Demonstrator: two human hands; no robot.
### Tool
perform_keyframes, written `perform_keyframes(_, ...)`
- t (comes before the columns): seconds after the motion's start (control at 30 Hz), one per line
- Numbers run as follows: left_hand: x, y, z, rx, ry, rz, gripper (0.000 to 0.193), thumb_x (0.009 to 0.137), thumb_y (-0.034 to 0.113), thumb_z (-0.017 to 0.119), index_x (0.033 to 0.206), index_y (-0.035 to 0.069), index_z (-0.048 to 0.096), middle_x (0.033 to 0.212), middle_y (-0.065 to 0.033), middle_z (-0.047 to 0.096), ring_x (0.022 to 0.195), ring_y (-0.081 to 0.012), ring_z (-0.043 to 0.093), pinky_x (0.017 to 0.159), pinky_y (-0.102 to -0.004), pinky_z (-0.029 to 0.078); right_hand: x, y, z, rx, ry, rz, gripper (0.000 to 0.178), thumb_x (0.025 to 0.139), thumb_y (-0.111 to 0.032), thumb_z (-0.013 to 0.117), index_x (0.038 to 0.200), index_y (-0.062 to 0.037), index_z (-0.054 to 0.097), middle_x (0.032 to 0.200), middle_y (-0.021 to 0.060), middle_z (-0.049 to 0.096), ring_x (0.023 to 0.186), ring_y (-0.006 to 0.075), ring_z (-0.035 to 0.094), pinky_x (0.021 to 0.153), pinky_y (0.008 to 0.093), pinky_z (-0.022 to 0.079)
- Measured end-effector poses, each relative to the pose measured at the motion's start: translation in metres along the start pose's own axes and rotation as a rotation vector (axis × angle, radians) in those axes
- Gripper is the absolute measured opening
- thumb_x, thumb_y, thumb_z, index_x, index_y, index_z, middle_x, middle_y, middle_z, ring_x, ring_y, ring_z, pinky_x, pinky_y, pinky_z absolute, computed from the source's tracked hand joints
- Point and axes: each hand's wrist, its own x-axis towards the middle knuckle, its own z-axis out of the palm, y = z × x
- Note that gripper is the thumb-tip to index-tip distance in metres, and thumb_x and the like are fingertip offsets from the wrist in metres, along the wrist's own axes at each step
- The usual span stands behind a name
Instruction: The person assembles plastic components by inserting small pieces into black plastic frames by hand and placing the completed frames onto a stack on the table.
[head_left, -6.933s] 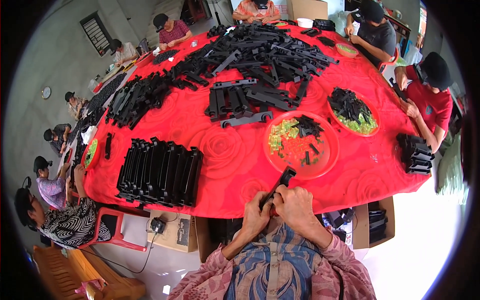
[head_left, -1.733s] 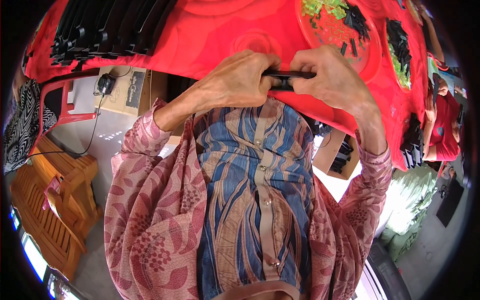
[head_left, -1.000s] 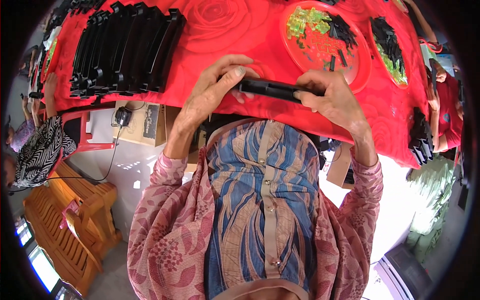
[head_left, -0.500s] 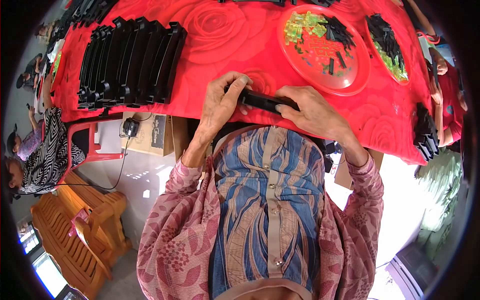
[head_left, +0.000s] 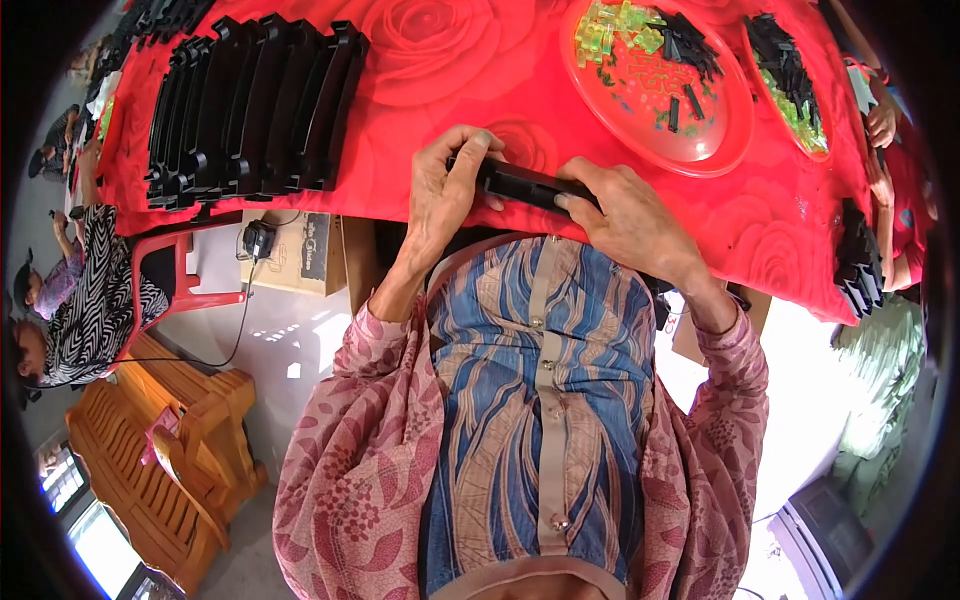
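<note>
Between my two hands is a long black plastic part (head_left: 528, 187), held roughly level above the near edge of the red table. My left hand (head_left: 446, 185) is closed around its left end, thumb on top. The fingers of my right hand (head_left: 632, 218) wrap its right end, with the thumb along the near side. Left of my hands lies a row of similar long black plastic parts (head_left: 262, 110), side by side. To the right, a red round tray (head_left: 700, 150) carries yellow-green clear pieces (head_left: 612, 32) and small black strips (head_left: 685, 48).
A red rose-patterned cloth (head_left: 430, 50) covers the table. A second tray (head_left: 815, 135) of black and green pieces stands farther right, near another person's hands (head_left: 882, 125). More black parts (head_left: 860, 255) lie at the right edge. A red chair (head_left: 190, 270) and a cardboard box (head_left: 310, 255) are at left.
The view has shifted slightly, so table things sit a little higher. Both hands still hold the black part, and the right hand's thumb and fingers have shifted a little on its end.
</note>
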Motion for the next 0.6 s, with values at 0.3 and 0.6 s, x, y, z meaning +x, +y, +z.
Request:
perform_keyframes(0.3, -0.002, -0.001, 0.002, 0.016, 0.028, 0.010, 0.028, 0.100, 0.018, 0.047, 0.094, -0.005, 0.062, 0.076, -0.0078, 0.062, 0.055, -0.0114, 0.058, 0.046, -0.0249, 0.051, -0.004, -0.010, 0.005, -0.009, 0.019, 0.100, 0.018, 0.091, -0.014, 0.060, 0.102, -0.0022, 0.055, 0.075, 0.0231, 0.061, 0.071, 0.0434, 0.060, 0.060, 0.0476, 0.044)
perform_keyframes(0.6, -0.004, -0.005, 0.004, 0.006, 0.070, 0.071, 0.028, 0.100, 0.019, 0.048, 0.093, -0.005, 0.062, 0.073, -0.0074, 0.061, 0.055, -0.0110, 0.058, 0.046, -0.0249, 0.051, 0.000, -0.018, 0.004, -0.083, -0.026, 0.178, 0.021, 0.092, -0.022, 0.062, 0.099, -0.0022, 0.055, 0.072, 0.0223, 0.060, 0.072, 0.0426, 0.060, 0.062, 0.0483, 0.044)
